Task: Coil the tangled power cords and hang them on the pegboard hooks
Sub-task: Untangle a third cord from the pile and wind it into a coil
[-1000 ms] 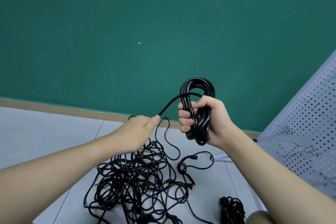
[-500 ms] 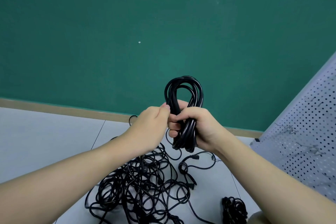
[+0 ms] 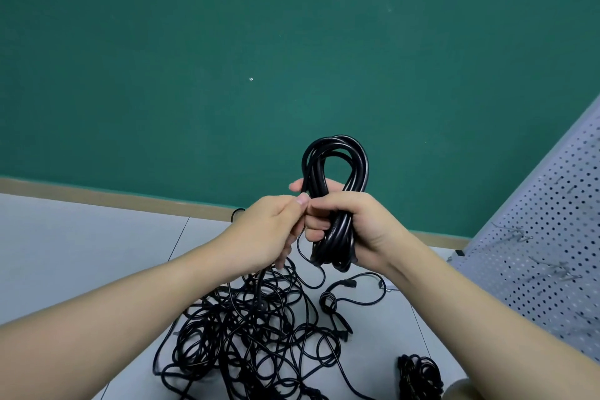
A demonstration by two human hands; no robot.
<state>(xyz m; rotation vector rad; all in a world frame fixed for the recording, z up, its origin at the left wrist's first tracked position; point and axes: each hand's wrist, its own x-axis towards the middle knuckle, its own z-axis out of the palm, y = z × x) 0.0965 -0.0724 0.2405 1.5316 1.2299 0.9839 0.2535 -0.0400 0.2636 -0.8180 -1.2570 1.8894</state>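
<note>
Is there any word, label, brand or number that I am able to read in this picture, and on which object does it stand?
None: no text can be read anywhere in the view.
coiled cord in the right hand: plain black, any print too small to see.
tangled cords on the floor: no label visible.
pegboard: only holes and metal hooks.
green wall: one small pale speck, not text.

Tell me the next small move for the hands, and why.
Probably draw another length out of the tangled pile and lay it onto the coil. The right hand grips the coil, the left hand pinches cord beside it, and a strand hangs toward the floor.
</note>
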